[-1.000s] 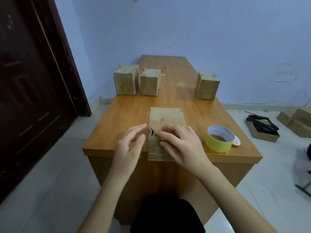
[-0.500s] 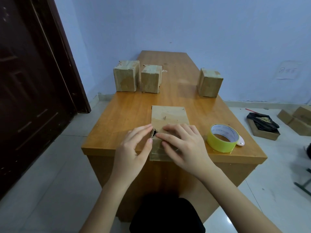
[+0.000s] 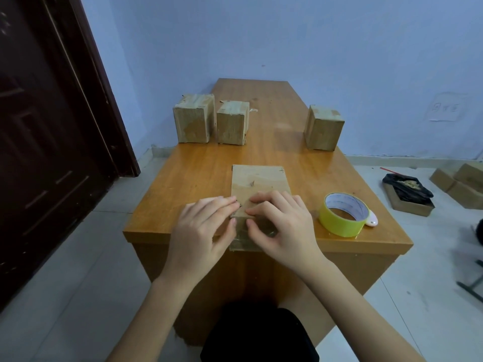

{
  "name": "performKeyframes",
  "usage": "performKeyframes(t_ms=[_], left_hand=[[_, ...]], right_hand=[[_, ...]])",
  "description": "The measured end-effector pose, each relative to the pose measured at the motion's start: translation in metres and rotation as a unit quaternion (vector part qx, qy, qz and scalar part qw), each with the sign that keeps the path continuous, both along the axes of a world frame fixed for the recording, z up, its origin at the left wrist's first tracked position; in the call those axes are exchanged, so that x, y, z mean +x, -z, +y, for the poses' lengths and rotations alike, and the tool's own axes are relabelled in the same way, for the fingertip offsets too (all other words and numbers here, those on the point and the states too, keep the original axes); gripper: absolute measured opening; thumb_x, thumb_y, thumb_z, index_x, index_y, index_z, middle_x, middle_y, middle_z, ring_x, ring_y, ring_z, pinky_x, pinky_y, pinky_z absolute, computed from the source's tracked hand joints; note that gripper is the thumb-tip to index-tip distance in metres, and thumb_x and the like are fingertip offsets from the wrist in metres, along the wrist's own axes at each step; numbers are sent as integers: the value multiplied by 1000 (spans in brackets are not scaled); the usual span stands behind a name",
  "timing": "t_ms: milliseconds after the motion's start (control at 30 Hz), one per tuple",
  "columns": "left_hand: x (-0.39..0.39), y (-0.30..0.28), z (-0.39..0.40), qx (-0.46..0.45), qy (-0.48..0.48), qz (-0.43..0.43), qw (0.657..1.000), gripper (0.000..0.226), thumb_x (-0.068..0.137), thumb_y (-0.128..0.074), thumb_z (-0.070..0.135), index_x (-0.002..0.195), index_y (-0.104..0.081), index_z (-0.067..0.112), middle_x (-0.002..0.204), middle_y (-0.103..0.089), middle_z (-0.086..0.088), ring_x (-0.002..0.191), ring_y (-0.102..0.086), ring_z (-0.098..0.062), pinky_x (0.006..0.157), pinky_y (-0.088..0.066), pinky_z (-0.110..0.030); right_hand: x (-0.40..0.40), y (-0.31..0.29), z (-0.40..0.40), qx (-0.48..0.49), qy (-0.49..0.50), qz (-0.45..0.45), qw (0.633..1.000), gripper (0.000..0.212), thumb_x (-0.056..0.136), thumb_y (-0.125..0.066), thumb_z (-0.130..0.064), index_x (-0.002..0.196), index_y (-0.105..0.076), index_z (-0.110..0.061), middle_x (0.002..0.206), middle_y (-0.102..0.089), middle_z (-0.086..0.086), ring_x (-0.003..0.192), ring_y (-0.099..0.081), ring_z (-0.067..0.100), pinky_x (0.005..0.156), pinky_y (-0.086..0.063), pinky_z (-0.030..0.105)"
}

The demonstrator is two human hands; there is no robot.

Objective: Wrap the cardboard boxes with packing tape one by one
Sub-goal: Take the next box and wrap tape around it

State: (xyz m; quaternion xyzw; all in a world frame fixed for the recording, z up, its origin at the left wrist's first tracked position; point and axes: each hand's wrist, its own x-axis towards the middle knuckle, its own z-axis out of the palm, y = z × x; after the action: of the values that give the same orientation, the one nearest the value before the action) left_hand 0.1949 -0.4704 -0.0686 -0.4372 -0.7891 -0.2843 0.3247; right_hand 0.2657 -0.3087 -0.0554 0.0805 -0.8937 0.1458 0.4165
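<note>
A cardboard box lies at the near edge of the wooden surface; the left hand and right hand press on its near end, fingers loosely bent, gripping nothing; a yellow tape roll sits just right; three more boxes stand farther back.

Matt cardboard box, glossy wooden table, shiny yellow tape

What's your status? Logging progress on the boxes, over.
Left hand and right hand both flat on the near box, fingers pressing its front edge. Tape roll idle beside right hand. Three boxes waiting behind; nothing in the way.
</note>
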Motion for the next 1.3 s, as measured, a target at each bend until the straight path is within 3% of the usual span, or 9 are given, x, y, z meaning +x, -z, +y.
performKeyframes(t_ms=[200,433,633,733,833,900,1000,1100,1300], left_hand=[[-2,-4,-3,-42,-2,17,999,29,89,-52,26,110,-68,14,115,-65,2,109,-56,-14,93,-38,-25],[9,-7,-6,-6,29,-138,990,42,90,-46,38,127,-55,19,124,-58,10,115,-51,-2,97,-35,-21],[13,-12,1,-47,-33,-8,998,33,88,-50,31,107,-69,12,112,-67,-2,104,-62,-19,89,-43,-31],[11,-11,5,-43,-45,8,998,27,88,-55,28,105,-70,12,110,-68,-2,104,-63,-21,89,-43,-33],[10,-9,11,-30,-48,1,998,25,83,-64,22,104,-70,11,109,-68,-4,104,-63,-22,89,-43,-34],[10,-10,15,-21,-40,-29,999,26,82,-67,20,106,-69,11,111,-68,-2,105,-62,-21,90,-42,-32],[10,-10,19,64,1,-218,974,35,85,-64,22,120,-60,20,120,-59,9,112,-52,-9,93,-42,-27],[10,-10,20,103,17,-306,946,50,86,-61,29,132,-44,34,126,-50,20,116,-41,0,89,-33,-12],[12,-28,18,123,47,-297,946,41,85,-63,27,124,-52,31,123,-44,31,117,-44,1,97,-41,-22]], right_hand=[[1,1,1,41,6,-23,999,22,86,-58,-29,99,-73,-18,100,-67,0,89,-61,17,72,-37,26],[1,-6,2,51,12,-62,997,23,87,-56,-30,100,-72,-19,100,-65,-1,90,-59,16,73,-33,24],[17,-17,24,-214,-115,-118,963,33,87,-58,-14,120,-58,-14,118,-61,-5,112,-56,8,95,-47,27],[31,-16,58,-189,-2,-74,979,35,88,-63,-10,122,-58,-12,128,-56,-3,128,-47,12,106,-40,33],[43,-11,95,-131,180,-152,963,62,81,-69,-38,135,-49,-13,142,-45,5,138,-34,22,106,-36,40],[49,-4,118,-81,252,-270,926,93,75,-65,-60,147,-29,-15,153,-30,6,144,-20,25,112,-26,41],[51,9,135,-50,278,-349,894,107,73,-63,-67,152,-14,-14,154,-27,8,144,-20,27,114,-22,38],[49,18,140,-87,271,-313,906,101,72,-72,-56,148,-23,-12,147,-38,8,132,-38,25,104,-36,36],[57,1,126,-291,131,-200,926,96,60,-87,-38,139,-37,-18,131,-47,-4,116,-50,9,92,-43,24]])
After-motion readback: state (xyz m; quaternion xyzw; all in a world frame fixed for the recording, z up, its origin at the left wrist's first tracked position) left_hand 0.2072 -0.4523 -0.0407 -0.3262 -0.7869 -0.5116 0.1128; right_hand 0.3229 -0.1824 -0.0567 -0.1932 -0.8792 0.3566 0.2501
